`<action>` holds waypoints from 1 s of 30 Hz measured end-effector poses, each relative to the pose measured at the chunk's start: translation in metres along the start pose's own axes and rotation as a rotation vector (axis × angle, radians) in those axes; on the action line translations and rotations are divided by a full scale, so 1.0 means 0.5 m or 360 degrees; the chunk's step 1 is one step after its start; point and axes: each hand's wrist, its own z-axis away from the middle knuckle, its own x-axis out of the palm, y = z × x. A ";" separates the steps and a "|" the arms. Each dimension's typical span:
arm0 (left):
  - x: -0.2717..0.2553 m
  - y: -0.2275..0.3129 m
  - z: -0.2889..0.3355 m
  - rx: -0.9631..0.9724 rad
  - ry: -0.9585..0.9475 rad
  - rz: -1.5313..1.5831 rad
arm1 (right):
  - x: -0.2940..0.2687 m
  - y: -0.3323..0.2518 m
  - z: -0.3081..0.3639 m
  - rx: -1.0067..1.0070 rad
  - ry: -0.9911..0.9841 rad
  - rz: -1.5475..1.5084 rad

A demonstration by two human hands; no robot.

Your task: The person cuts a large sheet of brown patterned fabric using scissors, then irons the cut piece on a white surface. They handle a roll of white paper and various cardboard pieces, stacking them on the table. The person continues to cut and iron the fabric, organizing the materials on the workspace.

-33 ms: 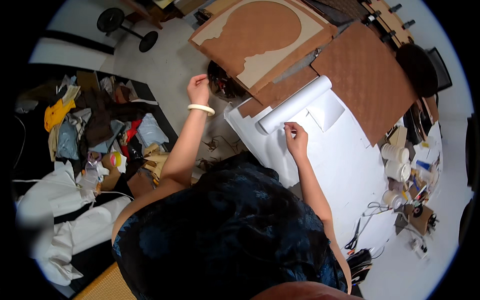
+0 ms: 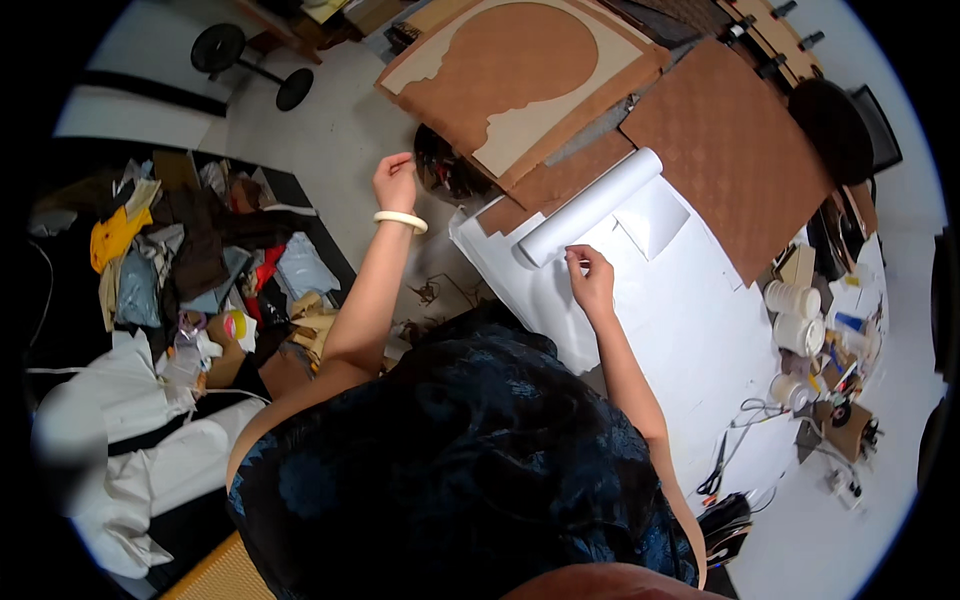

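Observation:
My right hand (image 2: 590, 275) pinches the white paper sheet (image 2: 700, 340) that lies over the table, right beside its rolled-up end (image 2: 592, 207). My left hand (image 2: 393, 182), with a pale bangle (image 2: 400, 220) on the wrist, hangs in the air over the floor with loosely curled fingers and nothing in it. It is close to a dark bundle (image 2: 445, 165) at the table's corner. Beyond the roll lie a brown patterned sheet (image 2: 730, 140) and a brown board with a rounded shape on it (image 2: 520, 70).
A heap of clothes and bags (image 2: 190, 260) covers the floor at the left, with white fabric (image 2: 130, 440) nearer me. A dumbbell (image 2: 250, 60) lies at the top left. Tape rolls (image 2: 795, 300), scissors (image 2: 715, 475) and cables crowd the table's right edge. A black chair (image 2: 840, 120) stands beyond.

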 end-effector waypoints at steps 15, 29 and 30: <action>0.004 -0.039 -0.448 -0.0769 -0.0560 0.0467 | 0.166 -0.180 -0.119 0.0885 0.0011 -0.1229; 0.019 0.055 -0.568 -0.0231 -0.0961 -0.0091 | 0.261 -0.247 -0.165 0.0965 0.0628 -0.0707; 0.015 0.065 -0.562 -0.0144 -0.0958 -0.0184 | 0.259 -0.262 -0.166 0.0993 0.0666 -0.0609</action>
